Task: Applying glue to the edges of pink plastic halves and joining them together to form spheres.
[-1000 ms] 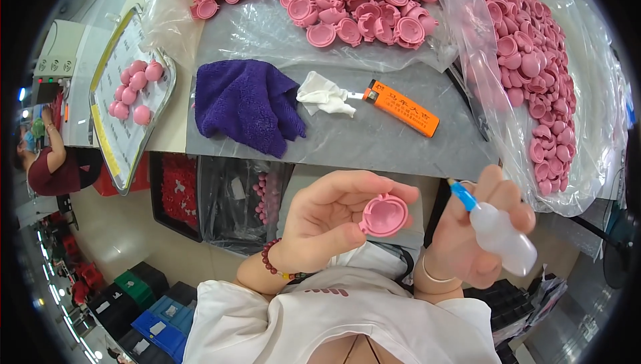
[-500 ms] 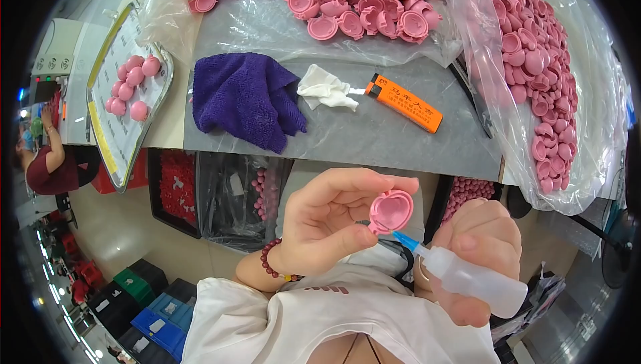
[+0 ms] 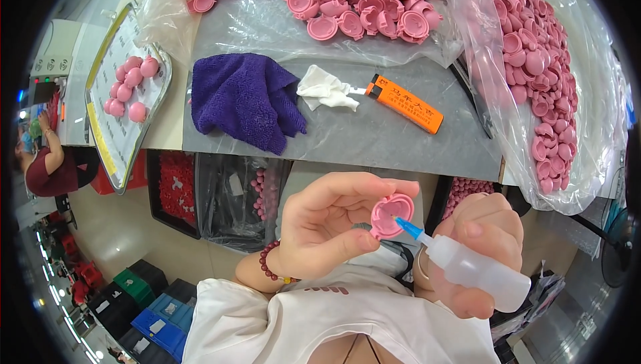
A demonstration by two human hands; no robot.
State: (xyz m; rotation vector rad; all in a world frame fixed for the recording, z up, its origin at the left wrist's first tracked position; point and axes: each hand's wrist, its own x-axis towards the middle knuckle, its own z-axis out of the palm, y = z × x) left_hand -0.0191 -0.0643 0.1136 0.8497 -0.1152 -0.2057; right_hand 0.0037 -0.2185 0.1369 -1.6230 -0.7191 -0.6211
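My left hand (image 3: pixel 324 224) pinches a small pink plastic half shell (image 3: pixel 394 212) by its edges, with its hollow side turned toward me. In my right hand (image 3: pixel 482 230) is a translucent white squeeze bottle (image 3: pixel 477 272), tilted, its narrow blue tip (image 3: pixel 407 227) reaching into the hollow of the shell. Whether the tip touches the inner wall I cannot tell. Both hands are in front of my chest, short of the table's near edge.
On the grey table (image 3: pixel 347 133) lie a purple cloth (image 3: pixel 244 100), a crumpled white tissue (image 3: pixel 327 89) and an orange box cutter (image 3: pixel 405 103). Pink shells (image 3: pixel 360 0) cover plastic sheeting behind. A tray (image 3: pixel 127 143) at left holds pink balls (image 3: pixel 133 77). Bins (image 3: pixel 175 190) sit below.
The blue tip has moved from the lower rim of the shell to inside its hollow. My right hand and the bottle have shifted slightly up.
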